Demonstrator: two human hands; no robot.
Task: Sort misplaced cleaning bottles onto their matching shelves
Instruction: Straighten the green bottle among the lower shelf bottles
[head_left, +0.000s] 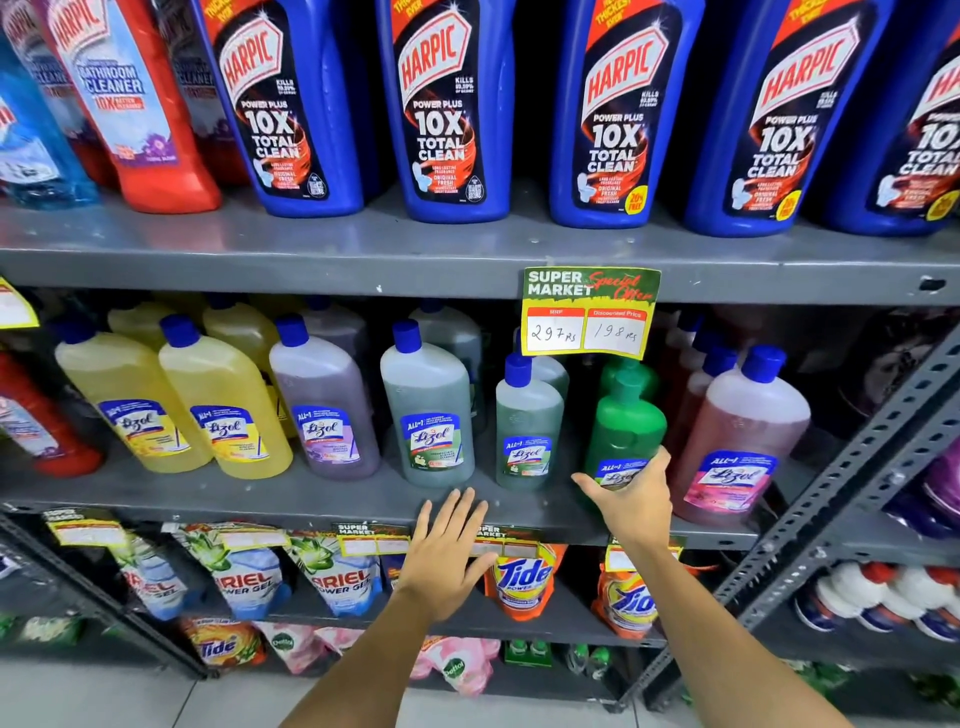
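My right hand (631, 499) wraps around the base of a bright green Lizol bottle (626, 421) on the middle shelf (311, 493), between a small grey-green Lizol bottle (527, 431) and a pink one (737, 441). A second green bottle stands right behind it. My left hand (447, 556) hovers flat with fingers spread just below the shelf's front edge, holding nothing. Further left on that shelf stand a large grey-green bottle (428, 410), a purple one (324, 405) and two yellow ones (223, 405).
Blue Harpic bottles (447, 109) fill the top shelf, with red bathroom cleaner (135, 104) at the left. A yellow price tag (589, 312) hangs over the green bottles. Ariel and Tide pouches (522, 577) sit below. A second grey rack (857, 493) stands at the right.
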